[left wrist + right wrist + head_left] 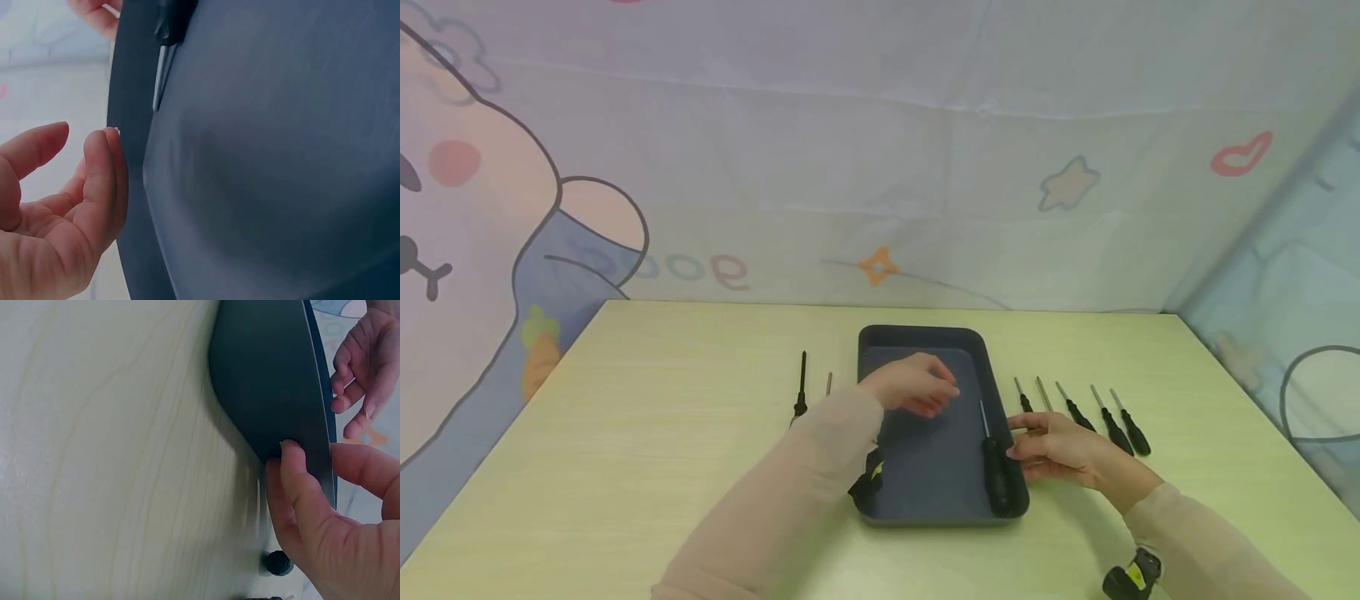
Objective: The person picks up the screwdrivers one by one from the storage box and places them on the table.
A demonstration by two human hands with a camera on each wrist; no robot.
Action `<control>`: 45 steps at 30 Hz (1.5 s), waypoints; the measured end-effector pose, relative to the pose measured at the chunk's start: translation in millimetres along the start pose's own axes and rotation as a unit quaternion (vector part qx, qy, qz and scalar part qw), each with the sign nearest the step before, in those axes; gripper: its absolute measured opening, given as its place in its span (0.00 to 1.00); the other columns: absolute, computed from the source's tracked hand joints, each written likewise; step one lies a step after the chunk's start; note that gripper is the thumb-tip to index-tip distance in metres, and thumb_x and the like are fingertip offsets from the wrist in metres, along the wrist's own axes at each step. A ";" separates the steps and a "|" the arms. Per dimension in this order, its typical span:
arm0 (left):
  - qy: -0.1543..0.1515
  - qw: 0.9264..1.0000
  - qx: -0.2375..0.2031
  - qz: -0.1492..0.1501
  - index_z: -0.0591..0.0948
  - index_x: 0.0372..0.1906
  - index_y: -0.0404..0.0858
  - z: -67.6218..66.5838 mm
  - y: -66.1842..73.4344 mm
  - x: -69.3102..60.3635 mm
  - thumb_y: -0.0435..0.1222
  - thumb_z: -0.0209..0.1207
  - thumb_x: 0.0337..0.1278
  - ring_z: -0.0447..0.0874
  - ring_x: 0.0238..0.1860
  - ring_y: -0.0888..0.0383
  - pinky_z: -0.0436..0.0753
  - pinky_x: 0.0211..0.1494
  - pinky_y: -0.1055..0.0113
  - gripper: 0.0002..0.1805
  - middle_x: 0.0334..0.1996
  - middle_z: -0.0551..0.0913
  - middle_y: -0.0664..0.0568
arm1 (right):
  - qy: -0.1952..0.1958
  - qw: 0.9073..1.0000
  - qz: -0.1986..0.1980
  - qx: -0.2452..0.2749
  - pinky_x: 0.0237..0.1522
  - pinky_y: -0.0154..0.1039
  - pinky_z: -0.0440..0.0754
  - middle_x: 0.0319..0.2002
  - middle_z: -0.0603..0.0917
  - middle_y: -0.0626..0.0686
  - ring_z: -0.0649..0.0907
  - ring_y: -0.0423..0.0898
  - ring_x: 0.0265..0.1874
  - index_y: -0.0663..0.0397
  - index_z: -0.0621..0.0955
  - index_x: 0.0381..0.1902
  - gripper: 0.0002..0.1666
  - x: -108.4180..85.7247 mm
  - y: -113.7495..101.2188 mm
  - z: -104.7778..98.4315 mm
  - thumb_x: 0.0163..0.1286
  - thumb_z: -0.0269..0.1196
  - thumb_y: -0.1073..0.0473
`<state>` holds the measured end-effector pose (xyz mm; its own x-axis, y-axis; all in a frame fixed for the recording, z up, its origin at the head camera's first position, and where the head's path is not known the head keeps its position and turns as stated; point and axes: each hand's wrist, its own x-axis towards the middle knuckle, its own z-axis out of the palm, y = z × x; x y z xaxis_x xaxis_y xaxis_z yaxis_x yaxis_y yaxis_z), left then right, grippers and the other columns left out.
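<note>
A dark grey rectangular tray point(925, 483) rests on the table. Inside it, along the right wall, lies a black-handled screwdriver point(997, 479), its metal shaft pointing to the far side. My left hand point(913, 385) hovers above the far half of the tray with loosely bent fingers and nothing in them. At the tray's right side, my right hand point(1060, 450) grips the edge; in the right wrist view its fingers point(294, 459) lie against the outer wall and the thumb is at the rim. The left wrist view shows the screwdriver's shaft point(160, 78) beside the tray wall.
Several screwdrivers with black handles point(1116, 433) lie in a row right of the tray, partly behind my right hand. To the left, a dark-shafted screwdriver point(802, 392) and another shaft point(829, 383) are partly covered by my left sleeve. A printed cloth point(880, 167) hangs behind the table.
</note>
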<state>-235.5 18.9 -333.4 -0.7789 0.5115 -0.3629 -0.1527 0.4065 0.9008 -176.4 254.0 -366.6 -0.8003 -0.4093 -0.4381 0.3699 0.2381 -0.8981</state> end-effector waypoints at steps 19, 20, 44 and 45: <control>-0.030 0.999 -0.033 -0.027 0.73 0.43 0.30 27.3 -1.4 16.5 0.30 0.57 0.59 0.74 0.23 0.58 0.78 0.26 0.72 0.09 0.26 0.75 0.47 | -0.012 0.999 -0.012 0.027 0.38 0.38 0.82 0.38 0.78 0.53 0.82 0.42 0.36 0.79 0.49 0.65 0.40 0.0 2.5 -1.4 0.62 0.56 0.71; -0.032 0.998 -0.032 -0.032 0.74 0.42 0.30 28.8 -1.8 17.2 0.30 0.57 0.60 0.74 0.22 0.59 0.78 0.26 0.72 0.09 0.26 0.76 0.47 | -0.014 0.999 -0.012 0.028 0.38 0.39 0.82 0.38 0.78 0.53 0.82 0.42 0.36 0.79 0.49 0.65 0.40 0.2 2.7 -1.4 0.62 0.56 0.71; -0.056 0.994 -0.025 -0.095 0.75 0.46 0.23 44.8 -7.6 29.6 0.33 0.53 0.64 0.86 0.34 0.50 0.83 0.31 0.70 0.15 0.39 0.82 0.32 | -0.017 1.000 -0.007 0.014 0.41 0.41 0.82 0.45 0.73 0.59 0.81 0.44 0.39 0.78 0.47 0.66 0.41 1.0 1.5 -1.9 0.63 0.56 0.70; -0.057 0.994 -0.026 -0.094 0.76 0.44 0.23 45.2 -7.6 29.6 0.33 0.54 0.64 0.86 0.31 0.52 0.83 0.31 0.70 0.14 0.38 0.82 0.32 | -0.020 1.000 -0.008 0.016 0.41 0.41 0.82 0.45 0.73 0.58 0.81 0.44 0.40 0.78 0.47 0.66 0.41 0.7 1.7 -2.4 0.64 0.56 0.70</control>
<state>-230.0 65.2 -361.7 -0.6596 0.5144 -0.5480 -0.3227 0.4647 0.8246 -177.5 256.3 -368.4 -0.7869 -0.4476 -0.4249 0.3734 0.2029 -0.9052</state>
